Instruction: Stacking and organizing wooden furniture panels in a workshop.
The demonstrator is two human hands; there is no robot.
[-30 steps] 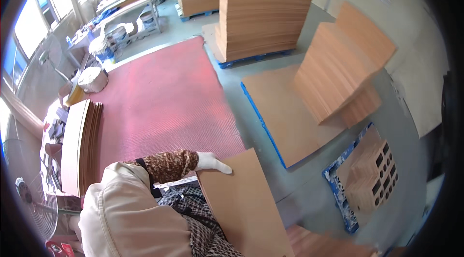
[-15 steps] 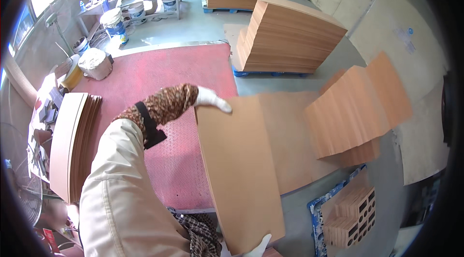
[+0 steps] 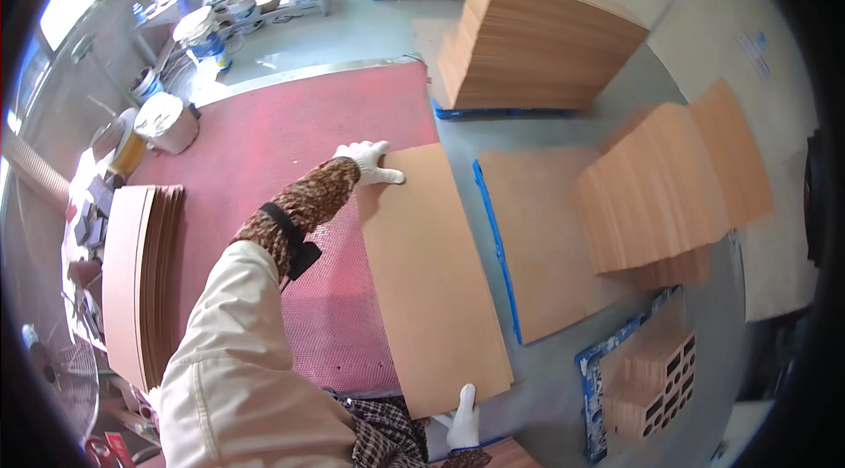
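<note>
A long tan wooden board (image 3: 431, 283) spans from the far middle toward my body, over the right edge of a red textured mat (image 3: 290, 116). At its far left corner, my white-gloved left hand (image 3: 371, 162) has its thumb on the top face and its fingers at the far edge. My right hand (image 3: 464, 422), also gloved, grips the near edge with its thumb up and its other fingers partly hidden. Another board's edge shows slightly beneath at the near right corner. What supports the board cannot be seen.
Right of the board stands a leaning stack of wooden panels (image 3: 656, 195) on a sheet-covered blue pallet (image 3: 499, 248). Cut blocks with holes (image 3: 656, 384) lie nearer. More boards (image 3: 132, 283) stand at left, beside a fan (image 3: 66, 371). A tall panel stack (image 3: 541, 36) rises behind.
The view has shifted. The board has moved left relative to the panel pallet, uncovering its blue edge. My left fingers have spread more; my right hand shows more fully at the near edge.
</note>
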